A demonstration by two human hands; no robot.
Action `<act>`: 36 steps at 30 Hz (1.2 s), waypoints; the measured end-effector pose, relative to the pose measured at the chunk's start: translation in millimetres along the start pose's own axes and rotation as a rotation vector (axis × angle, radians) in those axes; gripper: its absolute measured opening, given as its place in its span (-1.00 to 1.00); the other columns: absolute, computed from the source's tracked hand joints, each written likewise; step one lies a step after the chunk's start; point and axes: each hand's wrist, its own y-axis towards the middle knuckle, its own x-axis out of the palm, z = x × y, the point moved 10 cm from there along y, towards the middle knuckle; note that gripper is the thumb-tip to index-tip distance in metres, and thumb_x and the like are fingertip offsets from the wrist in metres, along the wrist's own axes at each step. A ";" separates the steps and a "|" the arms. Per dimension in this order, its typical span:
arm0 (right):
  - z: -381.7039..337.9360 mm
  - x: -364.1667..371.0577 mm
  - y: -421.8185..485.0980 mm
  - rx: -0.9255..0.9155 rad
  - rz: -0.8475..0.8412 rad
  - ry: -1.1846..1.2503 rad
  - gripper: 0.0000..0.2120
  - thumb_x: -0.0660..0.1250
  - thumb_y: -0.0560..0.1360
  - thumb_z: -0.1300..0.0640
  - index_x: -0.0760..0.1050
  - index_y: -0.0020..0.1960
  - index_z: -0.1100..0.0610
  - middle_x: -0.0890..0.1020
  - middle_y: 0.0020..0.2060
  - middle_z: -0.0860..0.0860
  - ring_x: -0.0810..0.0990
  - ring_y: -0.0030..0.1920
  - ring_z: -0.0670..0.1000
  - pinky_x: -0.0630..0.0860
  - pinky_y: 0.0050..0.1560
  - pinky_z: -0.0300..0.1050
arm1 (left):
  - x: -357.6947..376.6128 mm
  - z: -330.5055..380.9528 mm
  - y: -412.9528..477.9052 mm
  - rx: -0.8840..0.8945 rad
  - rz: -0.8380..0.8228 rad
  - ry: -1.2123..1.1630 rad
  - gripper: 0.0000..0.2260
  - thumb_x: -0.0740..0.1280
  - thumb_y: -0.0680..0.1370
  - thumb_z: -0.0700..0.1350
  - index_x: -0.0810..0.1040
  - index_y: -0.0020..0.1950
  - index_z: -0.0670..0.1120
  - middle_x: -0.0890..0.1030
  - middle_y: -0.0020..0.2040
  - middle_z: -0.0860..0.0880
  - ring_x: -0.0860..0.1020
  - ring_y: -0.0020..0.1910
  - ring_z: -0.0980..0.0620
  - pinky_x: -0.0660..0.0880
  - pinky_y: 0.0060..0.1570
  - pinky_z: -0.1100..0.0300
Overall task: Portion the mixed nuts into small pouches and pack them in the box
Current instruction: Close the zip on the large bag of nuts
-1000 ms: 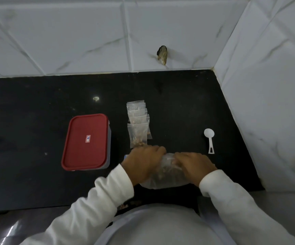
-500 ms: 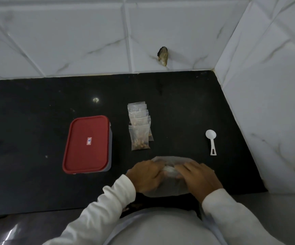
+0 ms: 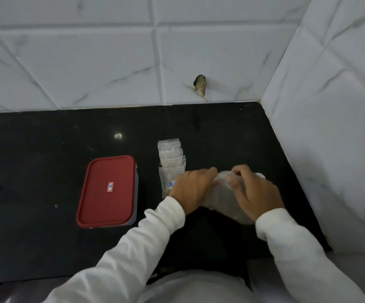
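A clear plastic bag of mixed nuts lies near the front edge of the black countertop, gripped from both sides, its contents only a blurred pale mass through the film. The left hand closes on the bag's left side, fingers curled tight over the bunched upper end, knuckles toward the wall. The right hand closes on the right side, thumb pressed against the film and fingers bent over the top, so the two sets of fingertips almost meet at the bag's gathered mouth. Both wrists come out of long white sleeves. Just behind the left hand, a row of small clear pouches lies overlapped in a line running away toward the wall; the nearest one is partly hidden by the hand, and brownish bits show inside some of them. A small white rounded shape peeks out behind the right hand's knuckles; what it is cannot be told. To the left of the pouches, apart from them, sits the box with its red lid shut and a small label at the lid's centre. White marbled tiles back the counter and turn the corner on the right, with a dark chipped hole low on the back wall.
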 end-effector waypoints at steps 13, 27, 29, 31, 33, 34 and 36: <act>55.1 64.8 -40.9 0.151 -0.266 -0.194 -0.75 0.14 0.59 0.20 0.48 0.19 0.02 0.60 0.04 0.02 0.57 0.02 0.07 0.51 -0.01 -0.03 | 62.9 11.1 -22.6 0.297 -0.047 0.077 -0.64 0.51 0.47 -0.09 0.55 0.23 -0.06 0.62 0.18 -0.09 0.61 0.15 -0.09 0.57 0.17 -0.07; 56.6 94.6 -50.3 -0.034 -0.192 -0.276 -0.46 0.65 0.11 0.11 0.62 0.07 0.09 0.64 -0.17 0.03 0.66 -0.16 0.08 0.59 -0.20 -0.05 | 89.2 4.5 7.3 0.039 -0.560 0.116 -0.70 0.23 0.69 -0.01 0.48 0.39 -0.05 0.56 0.32 -0.12 0.54 0.29 -0.11 0.46 0.30 -0.01; 56.2 95.3 -48.1 0.015 -0.237 -0.287 -0.51 0.59 0.25 0.08 0.58 0.15 0.07 0.64 -0.07 0.04 0.65 -0.03 0.11 0.59 -0.08 -0.02 | 73.2 13.2 -1.5 0.121 -0.335 0.050 -0.71 0.27 0.66 0.03 0.52 0.33 -0.05 0.59 0.26 -0.09 0.58 0.20 -0.09 0.49 0.18 0.01; 62.4 101.7 -48.7 0.089 -0.301 -0.305 -0.61 0.36 0.49 0.08 0.46 0.31 0.02 0.57 0.13 0.02 0.54 0.15 0.08 0.49 0.11 -0.04 | 73.9 18.4 -15.4 0.191 -0.252 0.071 -0.65 0.27 0.63 0.12 0.55 0.29 -0.08 0.62 0.19 -0.09 0.60 0.13 -0.08 0.50 0.12 0.01; 67.1 105.1 -47.6 0.143 -0.338 -0.334 -0.62 0.23 0.55 0.11 0.38 0.37 0.00 0.52 0.21 0.01 0.49 0.21 0.06 0.45 0.15 -0.05 | 86.2 20.2 -18.3 0.226 -0.307 0.160 -0.66 0.27 0.65 0.06 0.53 0.33 -0.11 0.60 0.23 -0.12 0.59 0.18 -0.10 0.48 0.18 0.00; 68.8 108.4 -47.0 0.177 -0.393 -0.328 -0.60 0.22 0.56 0.10 0.34 0.40 0.00 0.49 0.26 0.01 0.46 0.26 0.07 0.43 0.20 -0.02 | 91.4 19.3 -15.6 0.209 -0.360 0.206 -0.68 0.27 0.66 -0.02 0.50 0.37 -0.12 0.57 0.29 -0.13 0.56 0.25 -0.12 0.46 0.25 -0.01; 67.5 111.1 -45.9 0.217 -0.493 -0.304 -0.60 0.22 0.58 0.02 0.31 0.40 0.01 0.45 0.32 0.01 0.42 0.32 0.08 0.41 0.26 0.07 | 98.3 12.1 -7.1 0.122 -0.463 0.252 -0.67 0.26 0.66 -0.12 0.44 0.43 -0.12 0.50 0.39 -0.13 0.49 0.36 -0.12 0.41 0.36 -0.03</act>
